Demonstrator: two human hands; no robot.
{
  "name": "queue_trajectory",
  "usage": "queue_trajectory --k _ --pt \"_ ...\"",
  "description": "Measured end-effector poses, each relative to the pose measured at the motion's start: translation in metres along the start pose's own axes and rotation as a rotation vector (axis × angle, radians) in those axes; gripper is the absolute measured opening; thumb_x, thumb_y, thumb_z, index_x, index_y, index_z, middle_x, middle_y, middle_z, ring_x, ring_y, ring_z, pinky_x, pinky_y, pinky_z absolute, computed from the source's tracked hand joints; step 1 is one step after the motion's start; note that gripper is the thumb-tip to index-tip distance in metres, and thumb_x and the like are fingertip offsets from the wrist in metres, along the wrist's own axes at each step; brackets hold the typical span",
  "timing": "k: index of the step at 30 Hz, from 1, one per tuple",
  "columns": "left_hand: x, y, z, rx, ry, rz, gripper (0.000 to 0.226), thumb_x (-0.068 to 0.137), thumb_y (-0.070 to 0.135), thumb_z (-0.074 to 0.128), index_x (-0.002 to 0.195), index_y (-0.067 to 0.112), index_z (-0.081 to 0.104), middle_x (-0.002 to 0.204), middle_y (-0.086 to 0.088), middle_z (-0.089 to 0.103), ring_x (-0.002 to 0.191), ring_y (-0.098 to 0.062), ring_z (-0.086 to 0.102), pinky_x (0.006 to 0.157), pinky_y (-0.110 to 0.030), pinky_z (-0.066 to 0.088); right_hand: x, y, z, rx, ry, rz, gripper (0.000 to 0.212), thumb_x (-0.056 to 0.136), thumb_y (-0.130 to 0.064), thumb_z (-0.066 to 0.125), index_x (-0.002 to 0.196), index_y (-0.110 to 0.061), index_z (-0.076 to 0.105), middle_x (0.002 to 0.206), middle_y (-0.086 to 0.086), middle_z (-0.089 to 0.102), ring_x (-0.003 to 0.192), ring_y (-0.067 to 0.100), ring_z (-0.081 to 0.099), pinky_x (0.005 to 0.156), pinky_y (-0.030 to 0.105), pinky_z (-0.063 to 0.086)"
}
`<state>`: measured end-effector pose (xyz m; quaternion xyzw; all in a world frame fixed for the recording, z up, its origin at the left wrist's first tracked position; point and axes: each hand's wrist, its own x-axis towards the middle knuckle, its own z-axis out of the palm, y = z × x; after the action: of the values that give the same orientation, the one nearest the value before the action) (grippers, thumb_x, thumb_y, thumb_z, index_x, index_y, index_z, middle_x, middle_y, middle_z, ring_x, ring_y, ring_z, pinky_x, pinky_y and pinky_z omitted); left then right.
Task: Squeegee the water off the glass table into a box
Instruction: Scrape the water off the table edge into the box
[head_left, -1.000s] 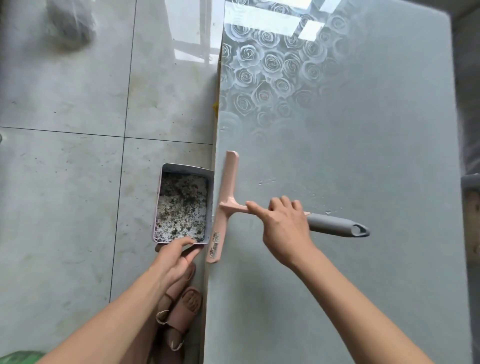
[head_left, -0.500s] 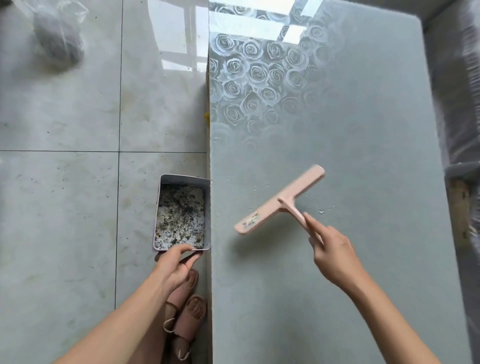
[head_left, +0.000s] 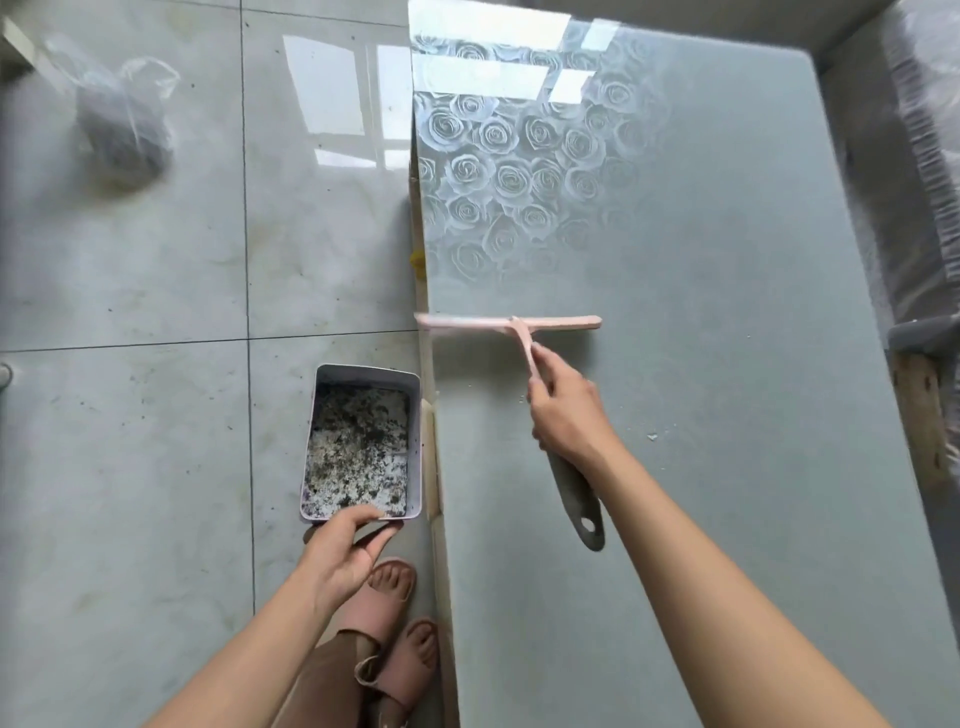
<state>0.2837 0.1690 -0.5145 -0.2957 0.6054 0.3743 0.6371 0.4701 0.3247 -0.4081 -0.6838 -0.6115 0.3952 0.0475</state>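
Glossy grey floor tiles (head_left: 156, 270) lie left of the rose-patterned glass table (head_left: 727, 364). The right hand (head_left: 569, 415) curls round the pink squeegee (head_left: 467, 322), whose blade reaches the table's left edge. The left hand (head_left: 343, 556) pinches the near rim of the debris-speckled box (head_left: 363, 370), just beside that edge.

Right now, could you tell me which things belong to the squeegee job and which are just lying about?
Job in hand: squeegee, in the right hand; glass table; box, held by the left hand beside the table's edge.
Lying about: plastic bag on the floor tiles.
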Motion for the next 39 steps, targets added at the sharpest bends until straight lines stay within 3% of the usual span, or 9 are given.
queue_trajectory --k 3,8,13,16,18,25,30,33,39 --pt "-0.005 0.004 -0.008 0.018 0.005 0.016 0.020 0.087 -0.015 0.044 0.076 -0.001 0.051 0.083 -0.018 0.055 0.082 -0.030 0.059 0.091 -0.042 0.046 -0.039 0.019 0.024 -0.258 0.056 -0.009 0.066 0.096 -0.013 0.037 0.147 -0.048 0.015 0.073 0.019 0.056 0.073 0.041 0.056 0.066 0.041 0.044" --pt "-0.021 0.004 -0.010 0.036 0.029 0.023 0.018 0.086 -0.017 0.044 0.079 -0.002 0.051 0.090 -0.019 0.053 0.082 -0.032 0.057 0.094 -0.044 0.045 -0.120 0.033 0.045 -0.391 -0.004 0.018 0.080 0.093 -0.011 0.037 0.144 -0.053 -0.009 0.057 0.005 0.037 0.060 0.032 0.040 0.059 0.038 0.032" --pt "-0.040 0.000 -0.011 0.081 0.033 0.031 0.020 0.088 -0.016 0.043 0.076 -0.002 0.051 0.089 -0.017 0.052 0.080 -0.028 0.055 0.094 -0.042 0.049 -0.140 0.038 0.022 -0.174 -0.066 0.081 0.058 0.099 -0.020 0.034 0.147 -0.044 0.015 0.079 0.010 0.057 0.075 0.031 0.049 0.068 0.036 0.037" --pt "-0.053 -0.001 -0.008 0.097 0.017 0.041 0.021 0.088 -0.016 0.042 0.074 -0.002 0.049 0.083 -0.016 0.051 0.078 -0.028 0.055 0.057 -0.030 0.058 -0.146 0.054 -0.011 -0.056 -0.046 0.185 0.044 0.098 -0.025 0.043 0.141 -0.025 0.034 0.073 -0.004 0.051 0.076 0.024 0.052 0.070 0.033 0.042" --pt "-0.061 -0.002 -0.005 0.093 0.000 0.046 0.022 0.089 -0.016 0.042 0.073 -0.001 0.049 0.082 -0.015 0.051 0.079 -0.029 0.055 0.048 -0.031 0.055 -0.149 0.077 -0.039 -0.038 -0.022 0.266 0.036 0.093 -0.020 0.053 0.129 -0.024 0.046 0.067 -0.011 0.049 0.065 0.018 0.051 0.068 0.036 0.050" --pt "-0.082 -0.009 -0.006 0.152 -0.025 0.062 0.022 0.090 -0.014 0.041 0.074 0.000 0.050 0.085 -0.016 0.051 0.081 -0.033 0.056 0.048 -0.030 0.057 -0.134 0.138 -0.109 0.255 0.192 0.463 0.028 0.092 -0.001 0.051 0.120 0.000 0.052 0.067 0.009 0.051 0.044 0.019 0.048 0.043 0.027 0.046" --pt "-0.098 -0.008 -0.007 0.185 -0.051 0.060 0.019 0.089 -0.012 0.041 0.075 -0.003 0.050 0.090 -0.021 0.053 0.086 -0.042 0.057 0.054 -0.038 0.057 -0.079 0.118 -0.111 0.600 0.308 0.414 0.044 0.090 0.005 0.051 0.132 -0.004 0.043 0.073 0.010 0.051 0.046 0.017 0.050 0.035 0.020 0.044" --pt "-0.107 -0.006 -0.006 0.207 -0.069 0.034 0.017 0.087 -0.014 0.041 0.076 -0.003 0.049 0.090 -0.022 0.053 0.088 -0.044 0.056 0.058 -0.043 0.056 -0.043 0.099 -0.100 0.596 0.380 0.355 0.044 0.090 0.005 0.045 0.133 -0.005 0.042 0.079 0.008 0.050 0.050 0.020 0.048 0.033 0.020 0.043" --pt "-0.117 -0.007 -0.003 0.168 -0.080 0.074 0.017 0.086 -0.016 0.040 0.080 -0.003 0.050 0.092 -0.022 0.054 0.097 -0.044 0.054 0.064 -0.046 0.054 -0.069 0.106 -0.030 0.278 0.308 0.494 0.037 0.096 -0.017 0.035 0.125 -0.021 0.058 0.091 0.016 0.067 0.083 0.040 0.066 0.082 0.046 0.053"
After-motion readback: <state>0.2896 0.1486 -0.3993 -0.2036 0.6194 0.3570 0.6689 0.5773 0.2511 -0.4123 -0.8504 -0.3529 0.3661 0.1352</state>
